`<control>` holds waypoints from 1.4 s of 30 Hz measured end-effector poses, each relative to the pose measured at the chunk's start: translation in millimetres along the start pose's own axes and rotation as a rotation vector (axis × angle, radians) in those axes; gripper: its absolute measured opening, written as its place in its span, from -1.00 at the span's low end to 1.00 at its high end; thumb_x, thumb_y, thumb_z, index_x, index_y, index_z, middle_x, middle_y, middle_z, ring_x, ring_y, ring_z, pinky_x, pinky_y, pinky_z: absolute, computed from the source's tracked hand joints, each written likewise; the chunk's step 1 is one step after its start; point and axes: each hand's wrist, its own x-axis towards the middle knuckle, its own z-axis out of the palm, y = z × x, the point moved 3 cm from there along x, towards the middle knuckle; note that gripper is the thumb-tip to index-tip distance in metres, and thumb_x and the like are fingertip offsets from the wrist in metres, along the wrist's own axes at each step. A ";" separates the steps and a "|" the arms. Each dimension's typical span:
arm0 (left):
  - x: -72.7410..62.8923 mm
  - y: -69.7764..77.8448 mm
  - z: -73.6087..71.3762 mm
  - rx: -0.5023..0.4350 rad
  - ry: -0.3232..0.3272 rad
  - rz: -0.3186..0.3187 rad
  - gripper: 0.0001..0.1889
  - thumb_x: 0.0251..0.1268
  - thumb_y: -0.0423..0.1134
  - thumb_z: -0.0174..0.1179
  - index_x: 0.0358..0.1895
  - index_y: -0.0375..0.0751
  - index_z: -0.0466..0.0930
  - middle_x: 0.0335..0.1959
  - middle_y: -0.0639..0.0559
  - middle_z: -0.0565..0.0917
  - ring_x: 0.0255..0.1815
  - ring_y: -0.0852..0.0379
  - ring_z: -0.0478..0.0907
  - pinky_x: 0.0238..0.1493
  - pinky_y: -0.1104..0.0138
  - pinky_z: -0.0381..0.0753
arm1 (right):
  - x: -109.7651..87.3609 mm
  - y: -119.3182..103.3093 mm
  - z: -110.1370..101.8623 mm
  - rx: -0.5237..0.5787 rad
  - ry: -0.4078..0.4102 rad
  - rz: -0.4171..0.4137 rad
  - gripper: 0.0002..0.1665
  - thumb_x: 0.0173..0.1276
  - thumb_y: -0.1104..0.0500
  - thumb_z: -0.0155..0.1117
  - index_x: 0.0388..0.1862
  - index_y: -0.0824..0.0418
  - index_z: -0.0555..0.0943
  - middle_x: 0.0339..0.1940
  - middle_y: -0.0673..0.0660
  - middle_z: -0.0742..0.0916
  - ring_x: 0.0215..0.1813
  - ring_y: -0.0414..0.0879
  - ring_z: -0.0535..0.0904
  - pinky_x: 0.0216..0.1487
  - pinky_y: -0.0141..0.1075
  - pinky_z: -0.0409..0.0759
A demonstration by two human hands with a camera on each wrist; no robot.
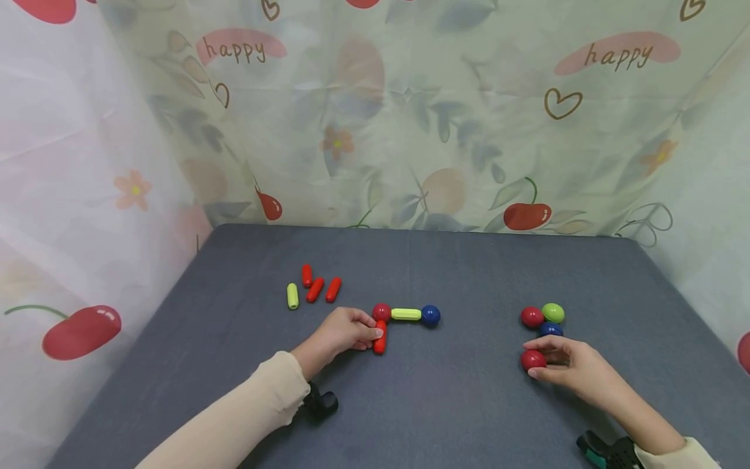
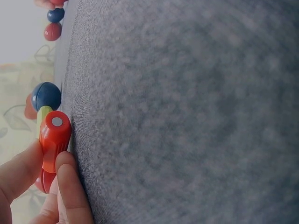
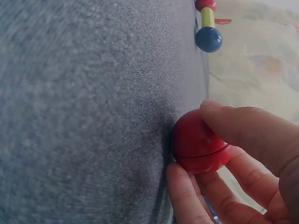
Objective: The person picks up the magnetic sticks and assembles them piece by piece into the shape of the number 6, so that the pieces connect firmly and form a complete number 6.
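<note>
My left hand (image 1: 346,329) pinches a red rod (image 1: 380,339) between thumb and fingers. The rod's far end meets a red ball (image 1: 381,312), from which a yellow-green rod (image 1: 406,314) runs right to a blue ball (image 1: 430,316). A pale round spot shows on the red rod's near end in the left wrist view. Over on the right, my right hand (image 1: 577,368) grips another red ball (image 3: 198,140) with thumb and fingers, low against the cloth. Just beyond it are a blue ball (image 1: 551,329), a green ball (image 1: 553,312) and a second red ball (image 1: 532,317).
Left of the joined pieces lie a loose yellow-green rod (image 1: 292,296) and three red rods (image 1: 315,290). A dark grey cloth (image 1: 457,404) covers the table. Behind it hangs a patterned curtain (image 1: 410,130). Each wrist wears a black strap-on device (image 1: 321,402).
</note>
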 end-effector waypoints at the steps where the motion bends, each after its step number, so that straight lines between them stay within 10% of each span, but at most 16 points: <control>1: 0.0 0.0 -0.1 0.000 0.001 0.000 -0.81 0.14 -0.29 0.38 -0.23 -0.28 0.64 -0.46 0.03 0.66 -0.45 0.16 0.56 -0.32 0.36 0.64 | 0.0 -0.6 0.1 -0.001 -0.001 0.000 -0.39 0.17 -0.02 0.46 0.13 0.26 0.58 0.01 0.20 0.70 -0.12 -0.29 0.63 -0.24 -0.36 0.61; 42: 0.7 0.3 0.4 -0.004 0.005 0.000 -0.80 0.13 -0.29 0.39 -0.22 -0.29 0.64 -0.44 0.02 0.66 -0.46 0.17 0.57 -0.33 0.35 0.65 | 8.6 -90.5 83.7 0.145 -0.133 -0.206 -0.53 0.21 -0.04 0.43 0.07 0.08 0.62 0.02 0.05 0.68 -0.04 -0.07 0.62 -0.12 -0.37 0.57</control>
